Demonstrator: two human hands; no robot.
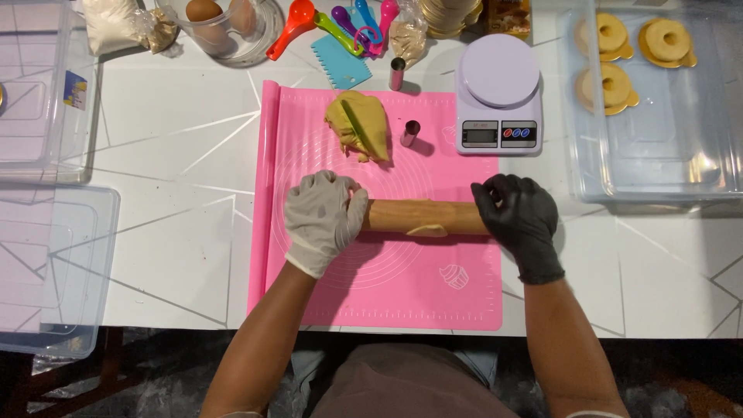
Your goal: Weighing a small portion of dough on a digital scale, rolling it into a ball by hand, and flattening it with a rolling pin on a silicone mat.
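Covering most of the view, a white tabletop (178, 155) veined with thin grey lines is seen from above, and a pink silicone mat (387, 294) is spread at its middle. A wooden rolling pin (422, 216) is laid crosswise on the mat, with a thin piece of dough (426, 230) pressed under its near side. The left hand (321, 219), in a white glove, is closed over the pin's left end, fingers curled round it; the right hand (520, 220), in a black glove, is wrapped over the right end (the handles themselves are hidden, so how tightly each is gripped cannot be told). A lump of yellow dough (358, 124) is set farther back on the mat, with two small metal cutters (409, 132) just beside it. A lilac kitchen scale (498, 94) is placed at the mat's far right corner. Clear plastic tubs (46, 263) are crowded along the left edge, and a clear tray (658, 155) holding ring-shaped pastries (667, 39) is set along the right. Bare mat is left between the pin and the near edge, below which what appears to be a dark floor is glimpsed.
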